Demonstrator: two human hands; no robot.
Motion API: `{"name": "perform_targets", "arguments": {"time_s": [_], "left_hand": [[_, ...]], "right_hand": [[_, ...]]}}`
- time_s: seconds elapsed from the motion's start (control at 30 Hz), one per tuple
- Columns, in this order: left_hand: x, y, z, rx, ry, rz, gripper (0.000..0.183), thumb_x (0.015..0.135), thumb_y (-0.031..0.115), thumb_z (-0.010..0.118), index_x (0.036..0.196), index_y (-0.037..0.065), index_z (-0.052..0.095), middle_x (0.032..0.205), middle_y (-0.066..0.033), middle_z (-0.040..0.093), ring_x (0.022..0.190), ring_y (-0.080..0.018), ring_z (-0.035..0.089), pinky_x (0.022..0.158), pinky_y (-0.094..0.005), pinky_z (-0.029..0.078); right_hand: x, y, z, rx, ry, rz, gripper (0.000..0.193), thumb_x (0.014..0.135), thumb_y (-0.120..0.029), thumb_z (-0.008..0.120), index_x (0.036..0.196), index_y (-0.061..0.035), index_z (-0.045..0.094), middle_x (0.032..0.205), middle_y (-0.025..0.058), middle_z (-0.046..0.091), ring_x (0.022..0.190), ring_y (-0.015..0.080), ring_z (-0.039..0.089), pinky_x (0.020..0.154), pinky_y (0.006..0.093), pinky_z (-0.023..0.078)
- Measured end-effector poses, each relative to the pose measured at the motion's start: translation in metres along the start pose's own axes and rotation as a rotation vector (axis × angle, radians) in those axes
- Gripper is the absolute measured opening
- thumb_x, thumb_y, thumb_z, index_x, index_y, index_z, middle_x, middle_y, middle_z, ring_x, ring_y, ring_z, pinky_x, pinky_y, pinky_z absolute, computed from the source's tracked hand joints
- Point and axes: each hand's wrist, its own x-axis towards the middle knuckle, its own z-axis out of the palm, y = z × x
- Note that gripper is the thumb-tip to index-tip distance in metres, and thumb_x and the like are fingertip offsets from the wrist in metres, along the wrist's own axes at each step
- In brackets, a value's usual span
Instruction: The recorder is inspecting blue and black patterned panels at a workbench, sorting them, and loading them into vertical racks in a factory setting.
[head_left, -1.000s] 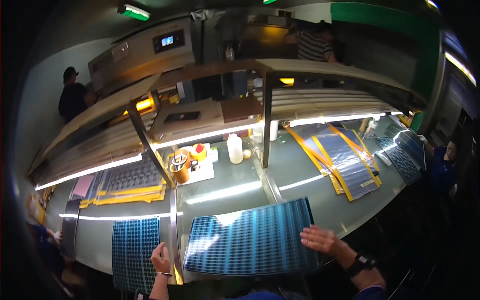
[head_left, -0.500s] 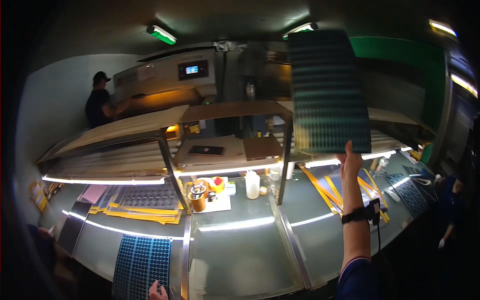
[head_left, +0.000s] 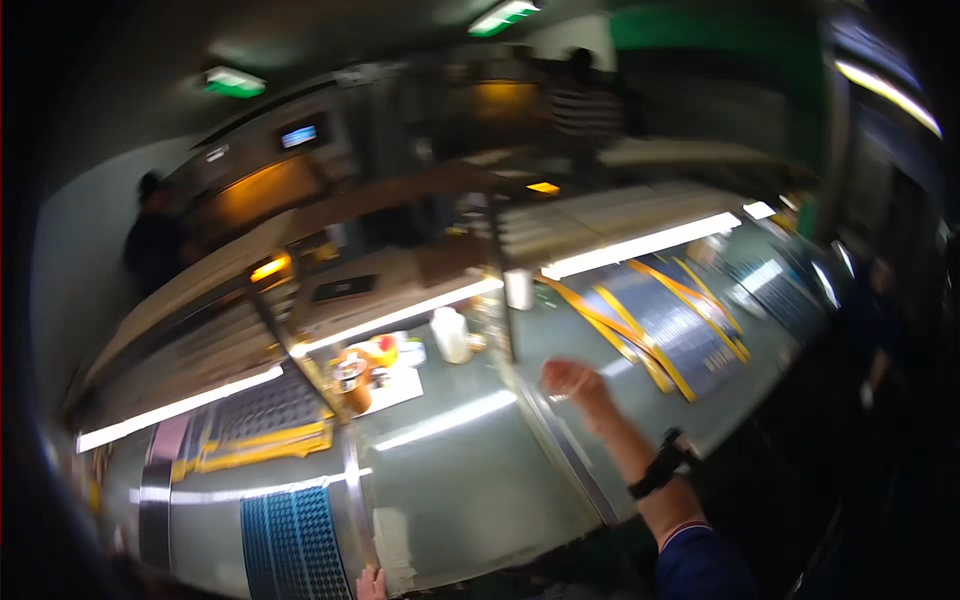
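Bare of the dark panel, my right hand (head_left: 572,381) hangs over the worktop right of the middle, near the metal strip (head_left: 560,445); motion smears its fingers, and I see nothing held. A dark band circles that wrist. At the bottom edge, my left hand (head_left: 371,584) shows only its fingers, held up and apart with nothing in them. It is beside the lower end of another metal strip (head_left: 354,480). Just left of it, a blue-green panel (head_left: 290,540) with rows of small dark marks lies on the table.
Yellow-edged sheets (head_left: 660,320) lie on the right, and a similar stack (head_left: 260,445) on the left. Under the shelf (head_left: 400,200) stand a brown container (head_left: 352,385) and a white bottle (head_left: 451,335). A phone-like dark slab (head_left: 345,288) lies on the shelf. People stand behind it and at the right.
My right hand has come down and left, and the dark panel it held up is out of sight. My left hand has moved right, off the blue-green panel. The view has turned right.
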Motion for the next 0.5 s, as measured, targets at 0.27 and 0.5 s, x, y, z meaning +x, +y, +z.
{"name": "perform_targets", "arguments": {"time_s": [0.27,0.5], "left_hand": [[0.094,0.098,0.031,-0.222,-0.23,0.662,0.076,0.073,0.031,0.072,0.134,0.0,0.038,0.136,-0.0279,0.037,0.126,-0.0428,0.036,0.104,-0.0477,0.03],[0.1,0.194,0.082,0.148,-0.815,0.445,0.076,0.084,0.056,0.049,0.139,0.005,0.034,0.135,-0.0285,0.038,0.12,-0.0424,0.043,0.101,-0.0462,0.035]], "right_hand": [[-0.359,-0.01,-0.038,-0.295,0.642,0.289,0.031,0.072,-0.001,0.074,0.1,0.0011,0.063,0.089,0.0088,0.067,0.086,0.0141,0.063,0.078,0.0265,0.052],[-0.616,-0.113,-0.058,-0.474,1.427,0.07,0.016,0.074,-0.001,0.072,0.088,0.0051,0.066,0.078,0.0123,0.067,0.071,0.0167,0.066,0.067,0.0249,0.054]]}}
